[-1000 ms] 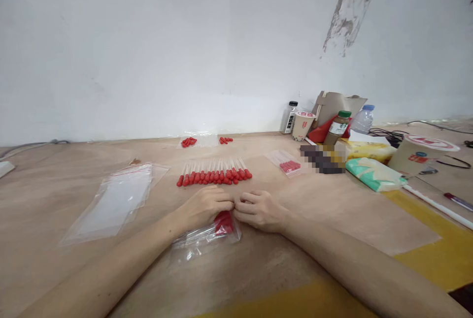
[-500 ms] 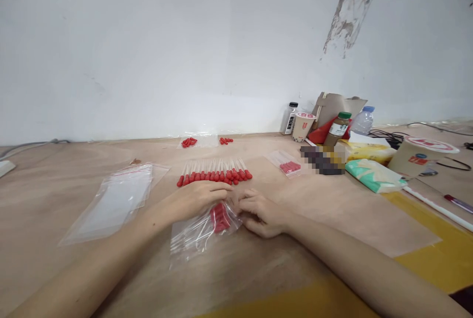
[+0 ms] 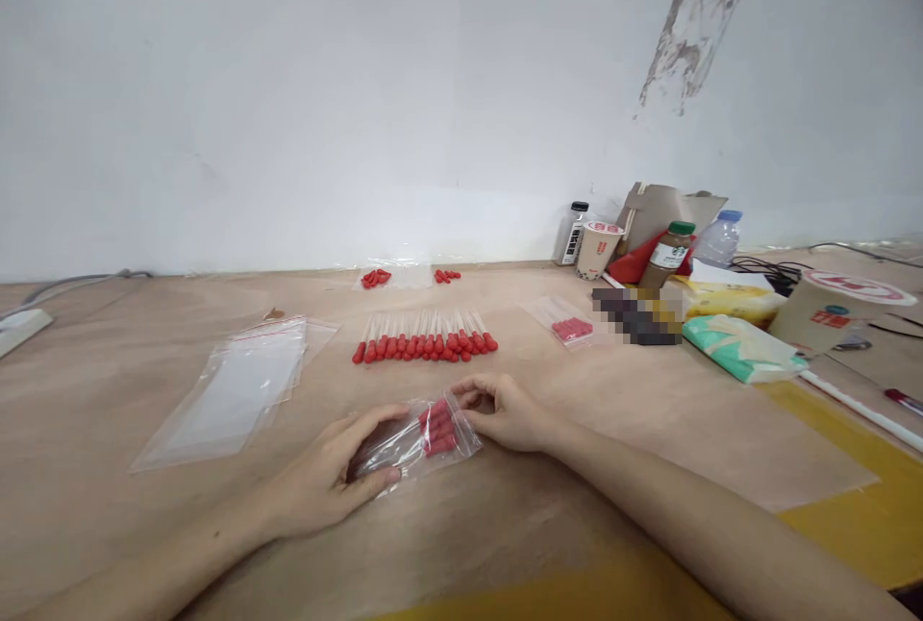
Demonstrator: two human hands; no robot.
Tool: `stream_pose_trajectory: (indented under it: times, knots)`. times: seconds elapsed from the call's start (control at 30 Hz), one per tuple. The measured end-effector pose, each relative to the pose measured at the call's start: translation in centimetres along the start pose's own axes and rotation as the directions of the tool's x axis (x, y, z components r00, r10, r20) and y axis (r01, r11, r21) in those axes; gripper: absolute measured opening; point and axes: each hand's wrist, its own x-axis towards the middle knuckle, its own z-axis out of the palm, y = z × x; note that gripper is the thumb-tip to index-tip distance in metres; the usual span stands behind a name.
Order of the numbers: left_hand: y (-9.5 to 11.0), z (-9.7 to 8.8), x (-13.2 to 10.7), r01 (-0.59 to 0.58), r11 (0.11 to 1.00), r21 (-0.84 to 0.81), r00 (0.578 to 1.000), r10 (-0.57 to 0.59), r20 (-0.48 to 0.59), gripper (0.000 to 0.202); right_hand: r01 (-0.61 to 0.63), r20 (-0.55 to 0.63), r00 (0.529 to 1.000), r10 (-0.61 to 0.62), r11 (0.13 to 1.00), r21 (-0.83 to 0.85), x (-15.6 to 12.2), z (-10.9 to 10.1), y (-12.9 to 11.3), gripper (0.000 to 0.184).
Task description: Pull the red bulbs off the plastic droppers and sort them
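Note:
A clear zip bag [image 3: 401, 449] lies low over the table in front of me, with several droppers inside, their red rubber bulbs [image 3: 437, 427] toward the right. My left hand [image 3: 346, 462] wraps the bag's left end, thumb below and fingers above. At the upper right edge, the thumb and fingers of my right hand [image 3: 505, 412] close on the bag beside its opening end. Behind both hands runs a row of glass droppers [image 3: 425, 340], red bulbs toward me. Another clear bag with red-bulbed droppers [image 3: 572, 327] lies to the right of the row.
Flat clear zip bags [image 3: 216, 400] lie on the left. Loose red bulbs [image 3: 376, 279] sit on plastic near the wall. Along the right stand a paper cup [image 3: 598, 251], a green-capped bottle [image 3: 670, 256], a tissue pack [image 3: 742, 347] and a big cup [image 3: 829, 313].
My left hand has moved from the bag's top edge down and left around its left end. The bag has shifted and lies flatter. The right hand stays at its right edge.

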Motion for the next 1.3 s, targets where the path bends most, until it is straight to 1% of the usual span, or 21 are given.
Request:
stream_pose_trajectory:
  times: [0.03, 0.13, 0.17, 0.23, 0.33, 0.53, 0.67, 0.83, 1.0, 1.13, 1.3]
  knots:
    - [-0.1, 0.2, 0.1, 0.006, 1.000, -0.011, 1.000, -0.006, -0.001, 0.047, -0.015, 0.010, 1.000, 0.015, 1.000, -0.009, 0.1, 0.1, 0.0, 0.028]
    - [-0.1, 0.4, 0.9, -0.010, 0.999, -0.033, 1.000, 0.011, 0.013, 0.042, 0.001, 0.053, 0.999, 0.003, 0.998, -0.068, 0.5, 0.3, -0.1, 0.019]
    - [-0.1, 0.4, 1.2, -0.016, 0.999, -0.035, 1.000, 0.017, 0.010, 0.041, -0.001, 0.044, 0.999, 0.004, 0.997, -0.079, 0.6, 0.2, -0.1, 0.017]
    - [-0.1, 0.4, 1.7, -0.022, 0.999, -0.040, 1.000, 0.022, -0.002, 0.040, -0.009, -0.012, 1.000, 0.008, 0.997, -0.079, 0.6, 0.1, -0.1, 0.017]
    - [-0.4, 0.6, 2.3, -0.014, 0.998, -0.062, 1.000, 0.013, -0.028, 0.038, -0.021, -0.085, 0.996, 0.018, 0.999, -0.034, 0.7, -0.1, 0.1, 0.021]
    - [-0.5, 1.0, 2.5, -0.004, 0.994, -0.106, 0.999, -0.001, -0.048, 0.036, -0.011, -0.036, 0.999, 0.015, 0.994, 0.107, 0.7, -0.2, 0.4, 0.028]
    - [-0.4, 1.0, 2.4, -0.001, 0.995, -0.101, 0.999, -0.003, -0.046, 0.036, -0.002, 0.005, 1.000, 0.001, 0.987, 0.161, 0.7, 0.0, 0.1, 0.025]
    - [-0.4, 1.0, 2.3, 0.000, 0.996, -0.092, 0.998, -0.006, -0.056, 0.035, 0.006, -0.012, 1.000, -0.005, 0.990, 0.144, 0.7, -0.4, -0.3, 0.026]
    - [-0.6, 1.0, 2.3, 0.009, 0.996, -0.087, 0.999, -0.013, -0.048, 0.035, -0.048, -0.012, 0.999, 0.053, 0.972, 0.232, 0.5, -1.2, -0.2, 0.033]
    - [-0.7, 1.1, 2.3, 0.004, 0.996, -0.089, 0.999, -0.008, -0.047, 0.034, -0.050, -0.019, 0.998, 0.060, 0.940, 0.338, 0.6, -1.8, 0.2, 0.037]
    - [-0.7, 1.0, 2.4, 0.006, 0.996, -0.088, 0.999, -0.010, -0.044, 0.033, -0.114, -0.010, 0.991, 0.131, 0.893, 0.436, 0.7, -3.1, 0.3, 0.035]
